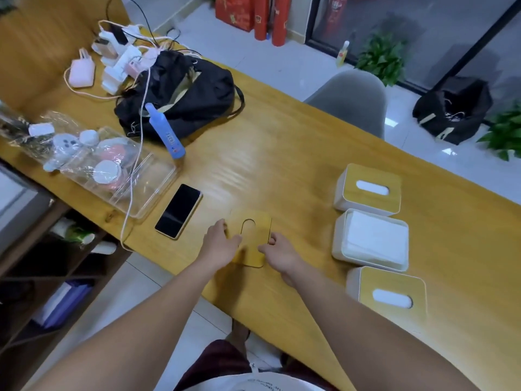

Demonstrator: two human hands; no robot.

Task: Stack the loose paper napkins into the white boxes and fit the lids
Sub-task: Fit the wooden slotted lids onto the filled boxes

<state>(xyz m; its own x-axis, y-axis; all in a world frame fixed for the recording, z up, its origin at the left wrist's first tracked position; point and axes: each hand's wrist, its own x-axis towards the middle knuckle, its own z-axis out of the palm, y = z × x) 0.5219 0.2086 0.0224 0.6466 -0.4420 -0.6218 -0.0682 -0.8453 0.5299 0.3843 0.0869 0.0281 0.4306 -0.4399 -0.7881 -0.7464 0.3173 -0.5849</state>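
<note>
Wooden lid (255,244) flat on table (282,142), gripped by both hands

On the yellow wooden surface (282,142) lie a black phone (178,211), a blue bottle (165,132) leaning on a black bag (183,88), a clear plastic box (124,176) and tangled white chargers (118,57), a grey chair (352,101) beyond.

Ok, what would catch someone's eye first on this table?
Both hands, left hand and right hand, grip a wooden lid lying flat at the table's near edge. To the right stand three white boxes: the middle box is open and full of napkins, the two other boxes already lidded.
</note>
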